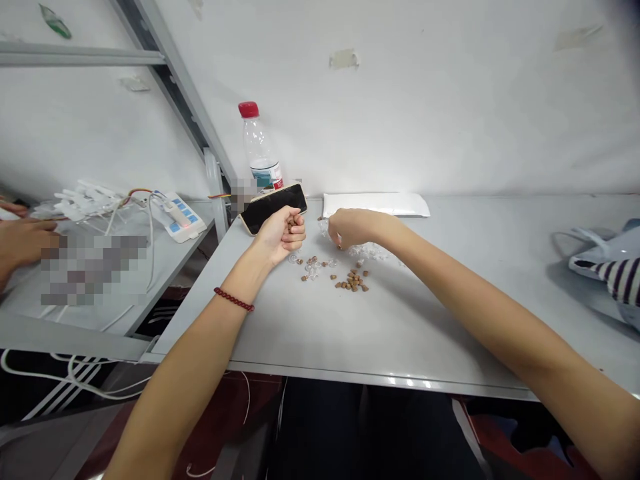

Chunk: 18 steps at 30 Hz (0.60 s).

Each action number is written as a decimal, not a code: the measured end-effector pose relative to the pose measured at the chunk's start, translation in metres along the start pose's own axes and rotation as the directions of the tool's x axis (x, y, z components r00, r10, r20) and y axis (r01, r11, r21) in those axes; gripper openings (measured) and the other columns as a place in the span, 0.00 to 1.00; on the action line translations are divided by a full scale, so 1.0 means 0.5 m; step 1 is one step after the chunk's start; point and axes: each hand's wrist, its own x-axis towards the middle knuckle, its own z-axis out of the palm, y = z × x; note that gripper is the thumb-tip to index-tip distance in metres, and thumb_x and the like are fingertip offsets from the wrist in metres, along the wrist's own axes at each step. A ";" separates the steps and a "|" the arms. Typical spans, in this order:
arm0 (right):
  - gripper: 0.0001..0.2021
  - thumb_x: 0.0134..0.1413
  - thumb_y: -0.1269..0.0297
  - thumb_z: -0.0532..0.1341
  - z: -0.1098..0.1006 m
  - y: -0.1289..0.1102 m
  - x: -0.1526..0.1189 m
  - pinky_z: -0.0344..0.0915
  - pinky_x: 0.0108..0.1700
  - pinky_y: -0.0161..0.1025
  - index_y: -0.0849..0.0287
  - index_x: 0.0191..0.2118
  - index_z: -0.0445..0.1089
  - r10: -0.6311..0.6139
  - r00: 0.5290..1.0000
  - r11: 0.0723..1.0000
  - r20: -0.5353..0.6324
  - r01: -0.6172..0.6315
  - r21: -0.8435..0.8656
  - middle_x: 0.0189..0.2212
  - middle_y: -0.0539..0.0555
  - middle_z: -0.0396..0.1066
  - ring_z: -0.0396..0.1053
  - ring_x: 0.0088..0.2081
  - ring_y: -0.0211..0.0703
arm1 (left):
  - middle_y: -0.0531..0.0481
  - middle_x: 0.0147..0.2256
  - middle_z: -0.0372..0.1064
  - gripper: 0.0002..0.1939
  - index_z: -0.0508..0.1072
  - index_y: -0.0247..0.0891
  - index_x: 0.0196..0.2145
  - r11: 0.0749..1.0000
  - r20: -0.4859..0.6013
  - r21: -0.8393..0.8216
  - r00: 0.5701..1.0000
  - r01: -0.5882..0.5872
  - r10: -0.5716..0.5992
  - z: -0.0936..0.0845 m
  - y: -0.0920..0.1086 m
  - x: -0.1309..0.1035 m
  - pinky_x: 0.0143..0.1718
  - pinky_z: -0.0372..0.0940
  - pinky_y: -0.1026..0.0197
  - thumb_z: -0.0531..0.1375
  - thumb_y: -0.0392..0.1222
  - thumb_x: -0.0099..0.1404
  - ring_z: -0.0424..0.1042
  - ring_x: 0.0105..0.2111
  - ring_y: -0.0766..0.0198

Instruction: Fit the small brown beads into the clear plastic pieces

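My left hand (285, 235) is curled, palm up, around several small brown pieces (294, 225), just in front of a propped phone (275, 204). Above a cluster of small clear plastic pieces (369, 252), my right hand (349, 228) points downward with its fingers pinched together. What those fingertips hold is mostly hidden. Loose brown pieces (353, 281) lie on the grey table (310, 327) in front of the right hand. Between the hands is a smaller group of clear pieces (313, 270) mixed with brown ones.
Behind the phone stands a red-capped bottle (260, 150). A flat white packet (377, 204) lies along the wall. A striped fabric item (625, 280) rests at the right. On the adjoining table are a power strip (183, 217), cables and another person's hand (27, 240).
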 end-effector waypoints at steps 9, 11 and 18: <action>0.07 0.41 0.75 0.61 -0.012 0.023 0.001 0.59 0.32 0.36 0.60 0.28 0.75 -0.313 0.887 0.873 -0.340 0.410 0.266 0.28 0.52 0.73 0.69 0.31 0.40 | 0.56 0.15 0.50 0.21 0.64 0.35 0.19 0.959 0.011 0.269 0.995 0.088 -0.095 0.020 -0.034 -0.003 0.08 0.36 0.73 0.60 0.53 0.61 0.42 0.09 0.79; 0.06 0.43 0.75 0.60 -0.016 0.017 -0.001 0.60 0.32 0.36 0.62 0.28 0.74 -0.285 0.867 0.839 -0.408 0.432 0.332 0.26 0.51 0.73 0.69 0.30 0.39 | 0.58 0.15 0.48 0.23 0.62 0.36 0.19 0.972 0.029 0.232 0.998 0.046 -0.054 0.023 -0.032 -0.005 0.08 0.37 0.74 0.59 0.55 0.61 0.42 0.10 0.79; 0.04 0.47 0.72 0.61 -0.017 0.012 -0.004 0.59 0.26 0.35 0.66 0.27 0.73 -0.149 0.854 0.729 -0.499 0.436 0.528 0.20 0.52 0.69 0.65 0.22 0.35 | 0.60 0.16 0.46 0.20 0.59 0.37 0.21 0.964 0.095 0.205 0.984 -0.167 0.151 0.022 -0.019 -0.015 0.10 0.38 0.74 0.60 0.50 0.63 0.43 0.11 0.79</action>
